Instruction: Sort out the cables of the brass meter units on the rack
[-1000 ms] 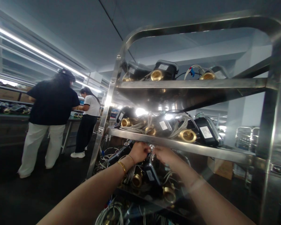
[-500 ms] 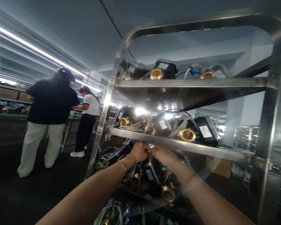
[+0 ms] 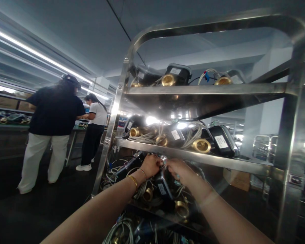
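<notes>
Both hands reach under the middle shelf of a steel rack (image 3: 193, 156), their fingertips nearly meeting. My left hand (image 3: 151, 165) is closed in a pinch on something I cannot make out. Facing it, my right hand (image 3: 177, 168) has its fingers bent together around something small and unclear. Just below them a black device (image 3: 163, 187) with a white label leans at a tilt. Brass fittings (image 3: 182, 209) and grey cables lie around it. What lies between the fingertips is too small to tell.
Above, the middle shelf carries black devices (image 3: 222, 140), brass fittings and coiled cables; the top shelf (image 3: 208, 89) holds more. A person in a dark shirt (image 3: 57, 106) and a person in a white shirt (image 3: 98, 113) stand at a bench on the left. A cardboard box (image 3: 240, 180) sits behind the rack.
The view has shifted slightly. Both hands stay at the same place under the shelf, with only a small movement of the fingers.
</notes>
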`<state>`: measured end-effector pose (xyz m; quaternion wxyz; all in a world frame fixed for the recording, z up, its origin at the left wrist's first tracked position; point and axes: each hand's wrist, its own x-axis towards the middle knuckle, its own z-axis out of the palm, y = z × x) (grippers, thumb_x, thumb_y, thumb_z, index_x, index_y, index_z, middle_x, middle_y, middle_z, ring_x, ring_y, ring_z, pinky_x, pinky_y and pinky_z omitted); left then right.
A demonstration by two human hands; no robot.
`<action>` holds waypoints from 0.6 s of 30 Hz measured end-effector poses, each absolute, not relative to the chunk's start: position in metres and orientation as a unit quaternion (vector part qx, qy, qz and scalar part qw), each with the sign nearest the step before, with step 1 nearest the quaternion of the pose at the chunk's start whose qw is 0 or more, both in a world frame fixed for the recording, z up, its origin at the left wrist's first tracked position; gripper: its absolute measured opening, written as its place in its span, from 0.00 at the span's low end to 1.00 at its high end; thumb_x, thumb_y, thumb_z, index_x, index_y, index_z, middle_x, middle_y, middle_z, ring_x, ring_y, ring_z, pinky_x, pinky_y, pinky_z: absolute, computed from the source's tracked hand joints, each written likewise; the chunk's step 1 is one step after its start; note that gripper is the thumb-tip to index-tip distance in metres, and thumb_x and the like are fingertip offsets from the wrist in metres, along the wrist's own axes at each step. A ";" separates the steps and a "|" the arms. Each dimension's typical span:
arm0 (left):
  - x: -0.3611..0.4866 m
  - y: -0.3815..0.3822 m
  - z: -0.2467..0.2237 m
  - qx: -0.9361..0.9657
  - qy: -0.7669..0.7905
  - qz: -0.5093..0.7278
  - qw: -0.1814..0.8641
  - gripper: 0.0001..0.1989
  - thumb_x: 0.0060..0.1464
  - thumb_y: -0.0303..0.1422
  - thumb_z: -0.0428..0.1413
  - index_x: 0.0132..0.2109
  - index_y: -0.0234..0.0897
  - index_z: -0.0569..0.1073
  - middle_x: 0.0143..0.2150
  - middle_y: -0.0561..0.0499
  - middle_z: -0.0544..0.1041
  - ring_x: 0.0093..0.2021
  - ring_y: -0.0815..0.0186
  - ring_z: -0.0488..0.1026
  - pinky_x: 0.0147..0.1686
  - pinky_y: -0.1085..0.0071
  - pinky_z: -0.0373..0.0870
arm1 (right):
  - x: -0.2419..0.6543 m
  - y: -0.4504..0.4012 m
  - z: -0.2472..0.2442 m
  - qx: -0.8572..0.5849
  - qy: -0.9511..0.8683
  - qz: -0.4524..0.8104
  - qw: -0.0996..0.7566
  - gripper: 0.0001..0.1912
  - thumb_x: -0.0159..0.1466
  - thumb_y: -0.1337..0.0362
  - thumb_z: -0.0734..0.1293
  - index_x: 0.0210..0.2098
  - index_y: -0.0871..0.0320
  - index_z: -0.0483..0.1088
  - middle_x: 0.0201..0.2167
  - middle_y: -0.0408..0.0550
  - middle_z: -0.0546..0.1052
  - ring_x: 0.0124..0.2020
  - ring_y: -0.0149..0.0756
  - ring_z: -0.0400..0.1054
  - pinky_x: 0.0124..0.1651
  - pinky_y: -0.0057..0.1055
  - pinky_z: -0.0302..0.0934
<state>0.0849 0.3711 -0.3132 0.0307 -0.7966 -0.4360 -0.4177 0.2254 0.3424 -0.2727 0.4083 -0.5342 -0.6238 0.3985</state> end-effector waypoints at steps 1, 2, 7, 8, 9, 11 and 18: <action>0.084 0.371 -0.313 -0.792 -0.439 -0.423 0.027 0.15 0.52 0.22 0.50 0.38 0.39 0.80 0.34 0.49 0.80 0.37 0.64 0.75 0.42 0.69 0.70 | 0.228 0.336 -0.272 -0.520 -0.621 0.411 0.419 0.12 0.64 0.59 0.62 0.27 0.57 0.59 0.10 0.33 0.53 0.11 0.21 0.42 0.16 0.20 0.31; 0.082 0.369 -0.313 -0.785 -0.442 -0.433 0.024 0.15 0.51 0.22 0.51 0.40 0.40 0.79 0.36 0.50 0.80 0.38 0.64 0.75 0.44 0.68 0.70 | 0.231 0.328 -0.271 -0.502 -0.613 0.434 0.429 0.12 0.64 0.58 0.61 0.28 0.57 0.60 0.11 0.33 0.53 0.11 0.21 0.42 0.16 0.20 0.31; 0.073 0.330 -0.322 -0.687 -0.446 -0.570 0.067 0.14 0.52 0.23 0.53 0.45 0.36 0.76 0.42 0.46 0.78 0.46 0.60 0.71 0.52 0.61 0.68 | 0.254 0.284 -0.282 -0.357 -0.513 0.640 0.447 0.15 0.65 0.53 0.62 0.33 0.59 0.65 0.12 0.33 0.56 0.10 0.19 0.41 0.14 0.20 0.32; 0.073 0.314 -0.326 -0.671 -0.431 -0.598 0.080 0.14 0.54 0.24 0.52 0.46 0.36 0.76 0.42 0.46 0.77 0.46 0.60 0.71 0.51 0.60 0.68 | 0.258 0.276 -0.289 -0.328 -0.499 0.669 0.442 0.16 0.65 0.51 0.63 0.34 0.59 0.66 0.12 0.33 0.56 0.10 0.19 0.41 0.14 0.20 0.32; 0.074 0.296 -0.332 -0.661 -0.420 -0.616 0.083 0.13 0.57 0.26 0.51 0.48 0.38 0.75 0.41 0.47 0.77 0.44 0.61 0.71 0.49 0.60 0.69 | 0.261 0.267 -0.297 -0.304 -0.488 0.690 0.439 0.17 0.64 0.50 0.64 0.33 0.60 0.67 0.12 0.33 0.56 0.10 0.18 0.40 0.14 0.20 0.32; 0.080 0.260 -0.346 -0.669 -0.387 -0.630 0.074 0.11 0.60 0.31 0.51 0.47 0.42 0.74 0.37 0.50 0.76 0.40 0.63 0.71 0.43 0.63 0.71 | 0.263 0.252 -0.315 -0.282 -0.475 0.707 0.441 0.21 0.61 0.46 0.66 0.34 0.59 0.68 0.12 0.34 0.57 0.10 0.18 0.41 0.14 0.20 0.32; 0.119 0.185 -0.390 -0.714 -0.338 -0.608 0.085 0.11 0.57 0.32 0.55 0.47 0.47 0.73 0.36 0.50 0.76 0.37 0.64 0.71 0.36 0.66 0.73 | 0.253 0.223 -0.373 -0.350 -0.380 0.706 0.485 0.29 0.53 0.36 0.67 0.33 0.57 0.68 0.18 0.40 0.65 0.14 0.23 0.51 0.16 0.22 0.39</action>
